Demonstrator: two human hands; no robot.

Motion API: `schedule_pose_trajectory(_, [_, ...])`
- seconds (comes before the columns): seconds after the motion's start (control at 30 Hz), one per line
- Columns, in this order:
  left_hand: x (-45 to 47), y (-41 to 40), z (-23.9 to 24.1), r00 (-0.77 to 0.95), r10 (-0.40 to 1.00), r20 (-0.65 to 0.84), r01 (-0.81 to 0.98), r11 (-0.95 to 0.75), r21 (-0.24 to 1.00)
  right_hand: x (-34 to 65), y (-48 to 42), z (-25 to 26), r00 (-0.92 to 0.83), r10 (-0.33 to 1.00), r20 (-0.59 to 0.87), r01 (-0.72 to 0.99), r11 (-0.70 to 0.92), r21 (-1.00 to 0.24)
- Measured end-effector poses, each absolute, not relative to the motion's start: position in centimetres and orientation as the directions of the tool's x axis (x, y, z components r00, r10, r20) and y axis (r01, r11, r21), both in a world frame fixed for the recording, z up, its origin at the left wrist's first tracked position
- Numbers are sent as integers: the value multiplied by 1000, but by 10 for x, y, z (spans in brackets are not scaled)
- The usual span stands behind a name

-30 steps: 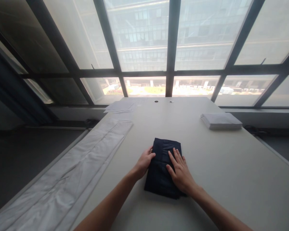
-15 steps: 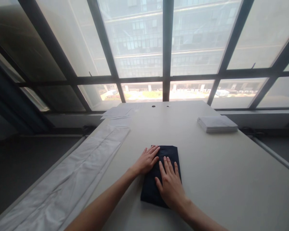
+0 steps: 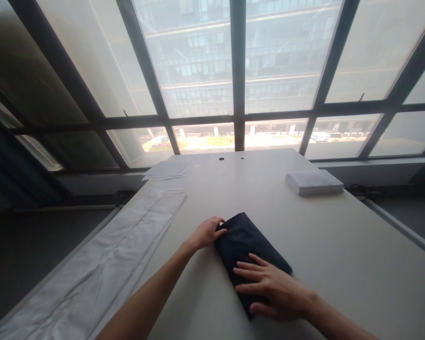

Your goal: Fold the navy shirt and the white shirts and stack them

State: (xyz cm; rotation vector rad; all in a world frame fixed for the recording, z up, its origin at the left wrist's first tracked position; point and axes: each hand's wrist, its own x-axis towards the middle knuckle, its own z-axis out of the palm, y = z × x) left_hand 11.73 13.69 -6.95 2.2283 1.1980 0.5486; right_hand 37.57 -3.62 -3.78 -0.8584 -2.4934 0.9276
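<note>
Apparently nearly done, I judge: the folded navy garment (image 3: 248,240) lies as a compact rectangle, askew on the counter (image 3: 340,245), my right hand (image 3: 269,290) spread flat on its near end, my left hand (image 3: 205,233) curled at its far corner, grip unclear, only smoothing left.

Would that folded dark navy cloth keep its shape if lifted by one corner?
Probably not: the folded dark navy cloth looks soft and layered, so it would likely droop and unfold. Thin, so probably light. On the smooth pale table it should slide when pushed.
</note>
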Motion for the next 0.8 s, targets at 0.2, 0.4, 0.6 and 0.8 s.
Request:
schedule_pose_trajectory(0.2, [123, 101, -62, 431, 899, 75, 710, -389, 587, 411, -18, -41, -262, 951, 164, 467, 273, -841])
schedule_pose_trajectory(0.4, [186, 99, -66, 652, 716, 250, 471, -641, 606, 335, 9, -74, 34, 979, 201, 852, 77, -518])
schedule_pose_trajectory(0.6, [192, 113, -90, 707, 679, 196, 458, -651, 605, 332, -16, -109, 17, 988, 152, 937, 38, -348])
schedule_pose_trajectory(0.8, [176, 129, -90, 628, 776, 68, 631, -558, 538, 370, -44, -119, 151, 982, 117, 915, -94, -393])
